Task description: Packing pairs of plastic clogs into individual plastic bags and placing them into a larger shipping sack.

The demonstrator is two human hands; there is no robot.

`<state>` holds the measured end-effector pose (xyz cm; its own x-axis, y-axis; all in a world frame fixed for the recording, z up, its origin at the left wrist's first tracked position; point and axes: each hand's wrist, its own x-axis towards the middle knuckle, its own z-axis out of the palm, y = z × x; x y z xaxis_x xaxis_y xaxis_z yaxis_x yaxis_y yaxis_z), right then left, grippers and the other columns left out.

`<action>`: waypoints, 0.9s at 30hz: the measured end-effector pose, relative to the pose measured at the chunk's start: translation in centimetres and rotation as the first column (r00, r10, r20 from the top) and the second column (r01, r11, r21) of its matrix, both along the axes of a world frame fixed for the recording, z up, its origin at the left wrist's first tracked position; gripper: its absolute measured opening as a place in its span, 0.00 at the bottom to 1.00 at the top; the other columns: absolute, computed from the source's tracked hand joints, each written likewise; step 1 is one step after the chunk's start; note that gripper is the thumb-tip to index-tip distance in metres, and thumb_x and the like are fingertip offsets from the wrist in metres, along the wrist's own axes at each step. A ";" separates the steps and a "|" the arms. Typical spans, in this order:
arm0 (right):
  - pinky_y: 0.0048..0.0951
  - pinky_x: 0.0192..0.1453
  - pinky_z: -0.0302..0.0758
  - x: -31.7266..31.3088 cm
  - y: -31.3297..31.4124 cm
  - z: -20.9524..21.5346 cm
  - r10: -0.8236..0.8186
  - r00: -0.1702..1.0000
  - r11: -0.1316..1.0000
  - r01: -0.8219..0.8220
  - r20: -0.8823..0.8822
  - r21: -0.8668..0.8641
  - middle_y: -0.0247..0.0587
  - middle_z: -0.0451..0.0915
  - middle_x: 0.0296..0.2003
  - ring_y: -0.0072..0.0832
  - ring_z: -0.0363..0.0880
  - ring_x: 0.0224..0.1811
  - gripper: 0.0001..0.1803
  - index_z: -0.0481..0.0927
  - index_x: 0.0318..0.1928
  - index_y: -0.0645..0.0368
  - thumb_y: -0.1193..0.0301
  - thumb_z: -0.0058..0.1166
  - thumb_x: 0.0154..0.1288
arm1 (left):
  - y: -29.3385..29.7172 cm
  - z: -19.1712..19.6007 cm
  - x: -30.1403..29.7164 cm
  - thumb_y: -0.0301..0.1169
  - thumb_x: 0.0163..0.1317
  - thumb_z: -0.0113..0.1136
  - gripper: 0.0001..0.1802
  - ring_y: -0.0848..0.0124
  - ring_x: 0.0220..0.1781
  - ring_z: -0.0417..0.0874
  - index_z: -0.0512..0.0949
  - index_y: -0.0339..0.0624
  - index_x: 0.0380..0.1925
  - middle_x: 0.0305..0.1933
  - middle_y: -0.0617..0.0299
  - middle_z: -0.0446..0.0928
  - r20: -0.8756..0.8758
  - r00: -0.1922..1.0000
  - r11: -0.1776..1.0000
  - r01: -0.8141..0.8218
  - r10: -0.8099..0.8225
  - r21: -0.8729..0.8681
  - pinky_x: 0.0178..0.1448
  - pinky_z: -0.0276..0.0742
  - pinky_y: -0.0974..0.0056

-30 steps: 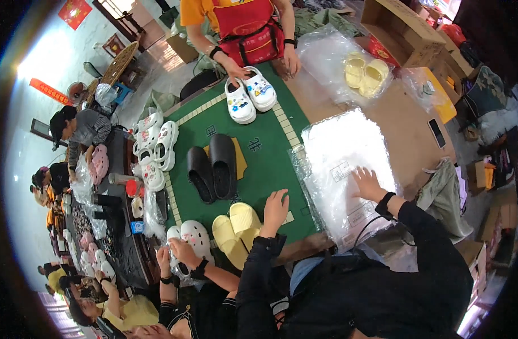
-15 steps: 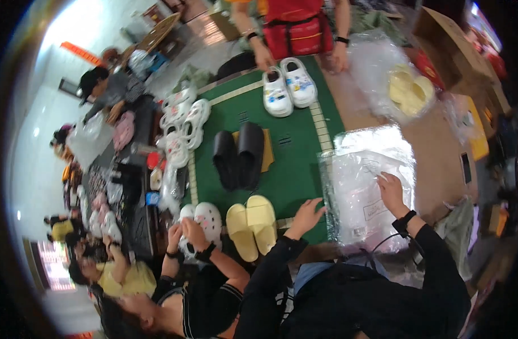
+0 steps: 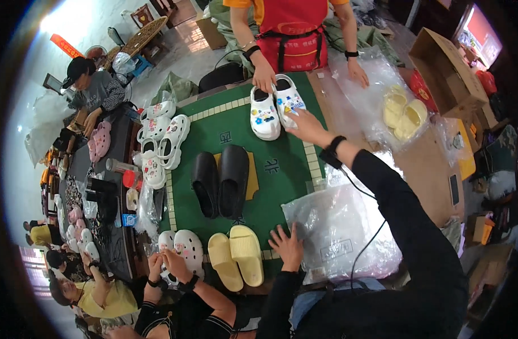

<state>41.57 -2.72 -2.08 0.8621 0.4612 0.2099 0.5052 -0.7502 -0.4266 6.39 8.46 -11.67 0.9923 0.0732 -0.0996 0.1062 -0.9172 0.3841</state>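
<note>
My right hand [image 3: 309, 127] reaches across the green mat [image 3: 296, 169], its stretched fingers at the toe of a white clog [image 3: 287, 99] with colourful charms. Its mate, another white clog [image 3: 264, 120], stands beside it, and a co-worker's hand [image 3: 264, 76] is at the heels of the pair. My left hand [image 3: 287, 247] is open with fingers spread, on the near edge of the mat between yellow slides [image 3: 246, 257] and clear plastic bags [image 3: 335, 231]. Black closed-toe slippers [image 3: 232, 183] lie mid-mat.
White clogs with charms [image 3: 172, 141] line the mat's left side. At the near left, a neighbour's hands [image 3: 171, 265] meet over more white clogs [image 3: 188, 248]. Yellow clogs [image 3: 405, 116] lie on plastic at the right, near an open cardboard box [image 3: 448, 73] and a phone [image 3: 454, 189].
My right hand has moved from the plastic bags forward and left to the charm-covered clogs. My left hand has come down and left, fingers spreading. The view has shifted a little.
</note>
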 end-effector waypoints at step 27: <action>0.27 0.40 0.71 2.3 -1.3 3.1 0.432 0.592 0.850 -0.015 -0.680 0.527 0.33 0.80 0.35 0.21 0.76 0.36 0.25 0.73 0.49 0.64 0.59 0.57 0.57 | 0.4 0.8 1.3 0.48 0.54 0.58 0.36 0.25 0.61 0.51 0.54 0.76 0.63 0.64 0.25 0.46 -0.285 0.958 0.995 0.012 0.017 0.100 0.55 0.55 0.27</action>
<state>43.84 -3.98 1.01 0.6724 0.7014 -0.2366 -0.0337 -0.2903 -0.9563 7.73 8.83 -10.84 0.9236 0.0997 -0.3703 0.2005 -0.9487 0.2446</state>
